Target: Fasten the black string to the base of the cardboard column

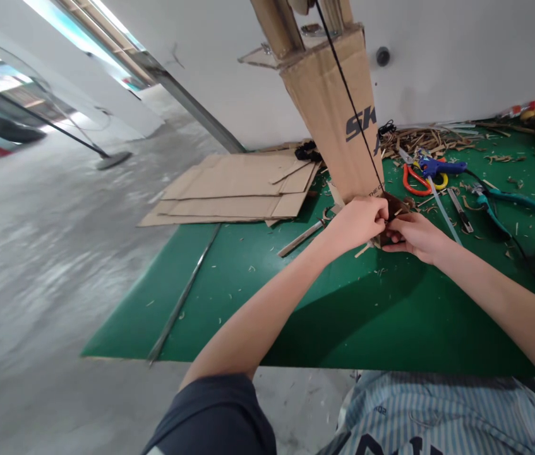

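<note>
A tall cardboard structure (338, 120) with printed dark letters stands at the table's far side. A black cord (350, 95) runs down across its front from the top to my fingers. At its foot my left hand (364, 218) is closed, fingers curled in a pinch where the cord ends from sight. Close against it, my right hand (416, 237) is closed too, its thumb and fingertips meeting near a small brown cardboard flap (394, 205). What the right fingertips pinch is hidden between the hands.
Flat cardboard sheets (234, 180) lie left on the green table (248, 303), near a long metal strip (184, 294). To the right are red-handled scissors (414, 181), a blue glue gun (440, 167), a utility knife (460, 210), teal-handled pliers (489, 212) and cardboard scraps (431, 140).
</note>
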A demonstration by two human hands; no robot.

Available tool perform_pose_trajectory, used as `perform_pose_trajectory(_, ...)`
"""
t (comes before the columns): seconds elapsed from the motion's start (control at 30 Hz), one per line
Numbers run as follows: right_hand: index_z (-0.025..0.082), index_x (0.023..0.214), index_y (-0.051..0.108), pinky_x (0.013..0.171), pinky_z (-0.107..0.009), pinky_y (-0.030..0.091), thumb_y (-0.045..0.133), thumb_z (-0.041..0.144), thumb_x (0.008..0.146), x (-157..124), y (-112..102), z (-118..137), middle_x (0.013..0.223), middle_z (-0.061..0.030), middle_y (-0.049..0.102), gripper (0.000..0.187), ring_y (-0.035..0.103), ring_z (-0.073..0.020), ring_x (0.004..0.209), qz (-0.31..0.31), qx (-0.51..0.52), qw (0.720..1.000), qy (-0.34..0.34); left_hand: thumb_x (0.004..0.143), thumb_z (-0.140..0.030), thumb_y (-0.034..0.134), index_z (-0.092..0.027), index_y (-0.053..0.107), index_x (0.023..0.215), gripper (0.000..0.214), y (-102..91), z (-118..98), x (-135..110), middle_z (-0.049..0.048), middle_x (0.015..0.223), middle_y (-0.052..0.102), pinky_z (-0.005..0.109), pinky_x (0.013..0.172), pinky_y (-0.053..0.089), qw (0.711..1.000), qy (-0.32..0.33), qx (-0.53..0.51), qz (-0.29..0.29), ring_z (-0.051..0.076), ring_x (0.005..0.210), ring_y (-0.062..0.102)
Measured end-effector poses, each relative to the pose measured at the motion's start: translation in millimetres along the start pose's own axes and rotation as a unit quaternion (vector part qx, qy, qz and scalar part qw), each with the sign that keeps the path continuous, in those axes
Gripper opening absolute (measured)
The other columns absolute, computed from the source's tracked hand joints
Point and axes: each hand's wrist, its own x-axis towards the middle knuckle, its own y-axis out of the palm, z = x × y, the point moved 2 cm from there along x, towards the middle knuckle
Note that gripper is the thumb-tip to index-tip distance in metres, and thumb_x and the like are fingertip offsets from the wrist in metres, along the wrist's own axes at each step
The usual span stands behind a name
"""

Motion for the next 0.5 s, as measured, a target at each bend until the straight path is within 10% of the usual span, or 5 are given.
perform_pose_trajectory(0.33, 0.019, 0.071, 0.057, 0.061, -0.034, 0.060, 0.056, 0.009, 0.081, -1, -5, -4, 0.062, 0.0012, 0.053, 0.014, 0.050, -0.0110, 0.057, 0.001, -0.110, 0.993, -0.035, 0.076, -0.007, 0.056, -0.018, 0.063, 0.083, 0.015, 0.6, 6, 2, 0.0007, 0.077, 0.070, 0.025, 0.067, 0.044, 1.000, 0.007, -0.017, -0.001, 0.013, 0.071, 0.063)
perform_pose_trajectory(0.4, 0.020, 0.076, 0.061, 0.063, -0.034, 0.057, 0.059, 0.013, 0.078, -2, -11, -5, 0.067, -0.0013, 0.057, 0.008, 0.056, -0.0148, 0.062, -0.020, -0.250, 0.958, -0.139, 0.075, -0.006, 0.056, -0.018, 0.063, 0.083, 0.015, 1.1, 8, 2, 0.0008, 0.078, 0.071, 0.025, 0.068, 0.044, 1.000, 0.005, -0.023, 0.000, 0.013, 0.072, 0.064)
perform_pose_trajectory(0.5, 0.020, 0.080, 0.062, 0.073, -0.035, 0.052, 0.057, 0.017, 0.080, -5, -16, -3, 0.083, -0.0066, 0.064, 0.005, 0.060, -0.0190, 0.076, -0.059, -0.429, 0.827, -0.359, 0.073, -0.006, 0.056, -0.018, 0.063, 0.082, 0.016, 1.4, 9, 3, 0.0003, 0.077, 0.070, 0.025, 0.066, 0.044, 1.000, 0.002, -0.022, 0.002, 0.013, 0.072, 0.065)
